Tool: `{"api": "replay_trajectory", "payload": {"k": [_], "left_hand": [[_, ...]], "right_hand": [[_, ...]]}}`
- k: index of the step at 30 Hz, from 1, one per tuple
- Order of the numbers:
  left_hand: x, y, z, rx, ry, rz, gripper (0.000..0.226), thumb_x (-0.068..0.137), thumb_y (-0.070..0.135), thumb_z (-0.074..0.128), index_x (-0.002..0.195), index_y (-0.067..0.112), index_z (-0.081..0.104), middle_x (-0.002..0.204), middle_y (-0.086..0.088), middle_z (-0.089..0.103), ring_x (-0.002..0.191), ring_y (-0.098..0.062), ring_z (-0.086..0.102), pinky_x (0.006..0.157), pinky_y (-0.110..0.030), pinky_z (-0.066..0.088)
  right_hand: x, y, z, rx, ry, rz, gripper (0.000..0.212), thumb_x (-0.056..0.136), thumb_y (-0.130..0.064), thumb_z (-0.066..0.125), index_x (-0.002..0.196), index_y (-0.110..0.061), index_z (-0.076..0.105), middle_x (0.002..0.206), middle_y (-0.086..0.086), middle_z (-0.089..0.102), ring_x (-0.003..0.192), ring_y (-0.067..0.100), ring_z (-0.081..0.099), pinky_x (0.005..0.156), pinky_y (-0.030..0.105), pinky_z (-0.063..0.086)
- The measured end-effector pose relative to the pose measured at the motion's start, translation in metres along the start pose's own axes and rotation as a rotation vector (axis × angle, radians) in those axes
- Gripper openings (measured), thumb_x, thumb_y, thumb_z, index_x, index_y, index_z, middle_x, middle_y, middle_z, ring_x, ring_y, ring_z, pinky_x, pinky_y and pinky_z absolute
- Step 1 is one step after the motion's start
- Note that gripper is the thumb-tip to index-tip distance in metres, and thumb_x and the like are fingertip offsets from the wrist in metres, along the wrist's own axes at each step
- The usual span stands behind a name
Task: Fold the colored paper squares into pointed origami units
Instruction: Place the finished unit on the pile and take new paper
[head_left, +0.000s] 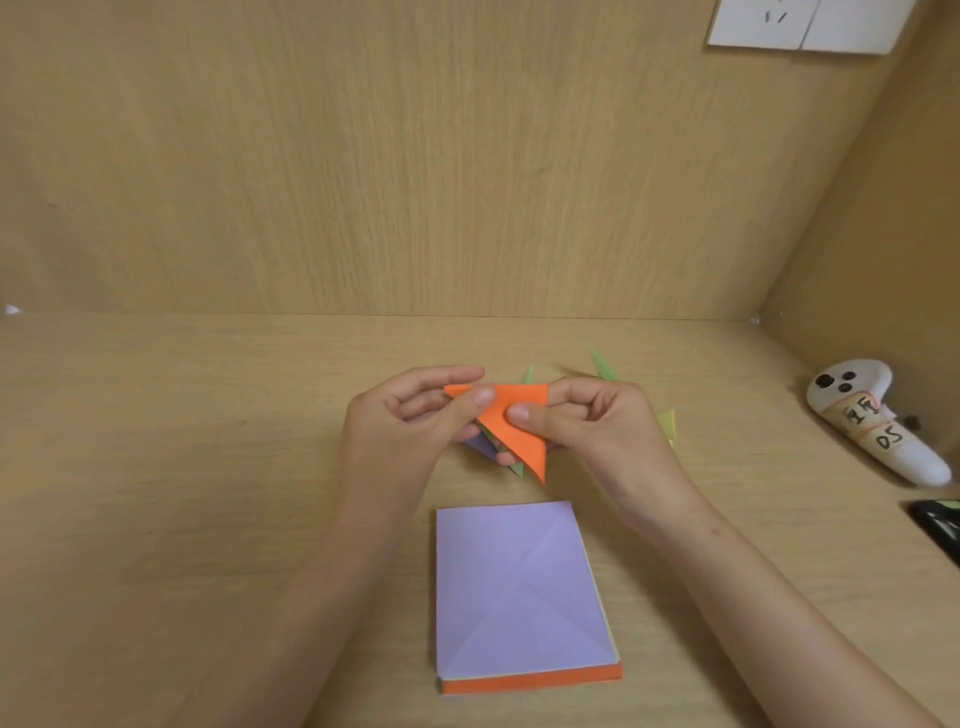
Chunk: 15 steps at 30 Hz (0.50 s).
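Looking down first at a stack of square coloured paper sheets (519, 587), lying near and centre on the pale wooden desk (208, 441), with a creased lilac sheet on top and an orange edge showing along the near side. Holding just beyond it an orange paper sheet (514, 426), folded into a triangle pointing down towards the stack. Pinching its upper left part with the left hand (410, 421), thumb pressing on the front, fingers curled behind (their tips partly hidden by the paper). Pinching its right side with the right hand (597, 426), thumb on the front face, other fingers curled in towards the palm. Setting the two thumbs near each other, not touching.

Noticing under and behind the hands a small heap of folded pointed paper units (485, 447) in purple and green, with green tips (602, 364) sticking up on the far side and a yellow-green piece (667, 423) peeking out right of the right hand. Seeing at far right a white handheld controller (872, 421) with a handwritten label, and nearer in a dark flat object (935, 525) cut off by the right edge. Catching a white wall socket plate (758, 23) at top right.
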<state>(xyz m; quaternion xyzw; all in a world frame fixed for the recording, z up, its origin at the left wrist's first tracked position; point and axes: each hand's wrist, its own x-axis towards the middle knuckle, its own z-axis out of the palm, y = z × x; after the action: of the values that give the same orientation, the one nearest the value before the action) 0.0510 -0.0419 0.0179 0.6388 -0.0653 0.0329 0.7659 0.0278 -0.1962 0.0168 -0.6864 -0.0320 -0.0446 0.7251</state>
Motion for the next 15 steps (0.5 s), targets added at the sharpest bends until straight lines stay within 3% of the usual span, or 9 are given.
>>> {"api": "replay_trajectory", "payload": {"k": [6, 15], "left_hand": [[-0.0006, -0.0011, -0.0004, 0.031, 0.004, 0.022, 0.007, 0.076, 0.002, 0.074, 0.078, 0.009, 0.073, 0.071, -0.003, 0.073, 0.071, -0.013, 0.069, 0.063, -0.018, 0.056], [-0.0022, -0.0007, 0.0009, 0.061, -0.010, 0.023, 0.010, 0.075, 0.003, 0.074, 0.074, 0.013, 0.072, 0.073, 0.003, 0.074, 0.067, -0.005, 0.067, 0.070, -0.022, 0.058]], "right_hand": [[0.0010, 0.0029, -0.0007, 0.005, 0.053, -0.014, 0.020, 0.075, -0.024, 0.067, 0.083, -0.005, 0.070, 0.070, 0.006, 0.073, 0.063, 0.011, 0.065, 0.064, 0.019, 0.052], [0.0032, 0.0049, -0.0041, -0.003, 0.078, -0.036, 0.017, 0.088, -0.014, 0.059, 0.084, -0.001, 0.068, 0.075, 0.010, 0.067, 0.069, 0.017, 0.062, 0.067, 0.021, 0.052]]}}
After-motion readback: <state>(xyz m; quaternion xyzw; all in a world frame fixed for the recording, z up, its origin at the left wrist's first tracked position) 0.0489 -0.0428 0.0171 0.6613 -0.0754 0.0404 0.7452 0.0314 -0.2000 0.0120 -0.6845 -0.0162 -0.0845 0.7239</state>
